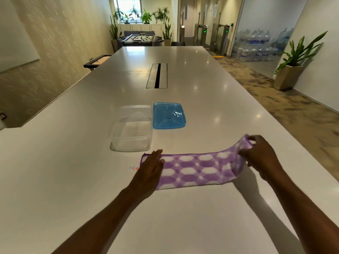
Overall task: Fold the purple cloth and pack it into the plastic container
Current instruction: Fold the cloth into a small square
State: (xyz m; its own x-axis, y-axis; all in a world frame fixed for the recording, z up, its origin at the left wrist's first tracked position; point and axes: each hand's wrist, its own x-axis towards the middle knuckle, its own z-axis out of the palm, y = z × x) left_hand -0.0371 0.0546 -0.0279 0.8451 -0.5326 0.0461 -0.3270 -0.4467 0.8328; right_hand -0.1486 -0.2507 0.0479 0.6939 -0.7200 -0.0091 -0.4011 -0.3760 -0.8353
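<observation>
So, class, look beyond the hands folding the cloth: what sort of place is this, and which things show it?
Probably an office common area or meeting space. Clues: a long white conference table with a cable slot, access turnstiles with green lights, stacked water-cooler bottles behind glass, and a foosball table.

Setting: office common area.
Evidence: long conference table [183, 70], turnstile gates [216, 35], stacked water jugs [256, 46], foosball table [140, 38].
</observation>
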